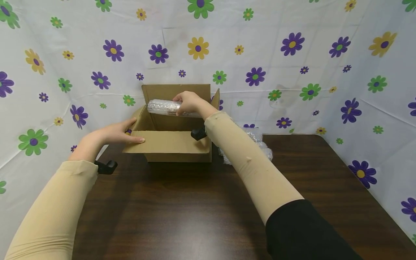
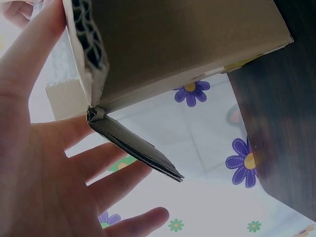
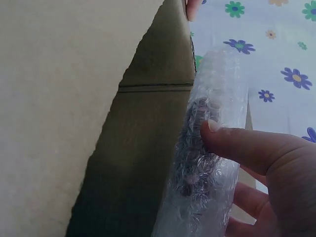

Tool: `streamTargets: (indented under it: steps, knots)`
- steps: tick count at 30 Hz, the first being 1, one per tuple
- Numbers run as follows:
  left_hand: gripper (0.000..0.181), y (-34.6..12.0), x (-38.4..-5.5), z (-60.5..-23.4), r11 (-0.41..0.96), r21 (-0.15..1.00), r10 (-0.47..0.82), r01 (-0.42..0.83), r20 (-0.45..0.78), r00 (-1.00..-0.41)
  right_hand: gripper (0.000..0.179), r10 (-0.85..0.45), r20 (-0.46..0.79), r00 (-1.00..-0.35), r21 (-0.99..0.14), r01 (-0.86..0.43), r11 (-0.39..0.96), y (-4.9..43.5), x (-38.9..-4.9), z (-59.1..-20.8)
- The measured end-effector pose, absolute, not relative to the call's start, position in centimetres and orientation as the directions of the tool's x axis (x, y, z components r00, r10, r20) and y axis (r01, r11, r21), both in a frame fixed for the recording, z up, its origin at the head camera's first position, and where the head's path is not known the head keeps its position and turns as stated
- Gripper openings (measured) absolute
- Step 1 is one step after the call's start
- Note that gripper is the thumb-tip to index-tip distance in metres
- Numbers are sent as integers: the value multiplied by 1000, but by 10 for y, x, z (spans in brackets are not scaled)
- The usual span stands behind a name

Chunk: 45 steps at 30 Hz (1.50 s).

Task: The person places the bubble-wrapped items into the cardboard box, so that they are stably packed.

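Observation:
An open cardboard box stands at the back of the table, its flaps spread outward. Over its opening, my right hand grips a bubble-wrapped bundle, long and roll-shaped, lying level near the back flap. The right wrist view shows the thumb pressed on the near face and fingers behind; something dark shows through the wrap, its kind obscured. At the box's left front corner rests my left hand, thumb across the front flap. Its fingers extend straight and spread beside the left flap.
More bubble wrap lies on the table right of the box, partly behind my right forearm. The dark wooden table reaches toward me. A flower-printed white cloth hangs close behind the box and along both sides.

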<state>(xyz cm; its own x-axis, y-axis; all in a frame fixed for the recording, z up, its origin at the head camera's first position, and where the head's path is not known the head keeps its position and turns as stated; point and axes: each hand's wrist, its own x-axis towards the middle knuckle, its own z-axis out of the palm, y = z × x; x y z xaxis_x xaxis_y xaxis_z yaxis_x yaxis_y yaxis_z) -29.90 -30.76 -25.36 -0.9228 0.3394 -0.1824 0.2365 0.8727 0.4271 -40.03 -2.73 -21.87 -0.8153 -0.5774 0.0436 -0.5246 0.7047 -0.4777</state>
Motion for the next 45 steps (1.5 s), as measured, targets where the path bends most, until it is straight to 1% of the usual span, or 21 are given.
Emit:
streamTargets:
  steps: [7, 13, 27, 45]
  knots:
    - [107, -307, -298, -254, 877, 420, 339, 234, -195, -920, 62, -559, 6, -829, -490, -490, 721, -24, -401, -224]
    - [106, -307, -299, -256, 876, 417, 344, 241, -190, -919, 61, -566, 14, -824, -496, -497, 712, -24, -402, -227]
    - [105, -306, -299, -256, 855, 458, 357, 244, -178, -917, 62, -554, 18, -833, -468, -497, 731, -25, -406, -238]
    - [105, -307, -300, -255, 866, 442, 344, 236, -182, -921, 63, -559, 10, -829, -449, -503, 739, -26, -411, -243]
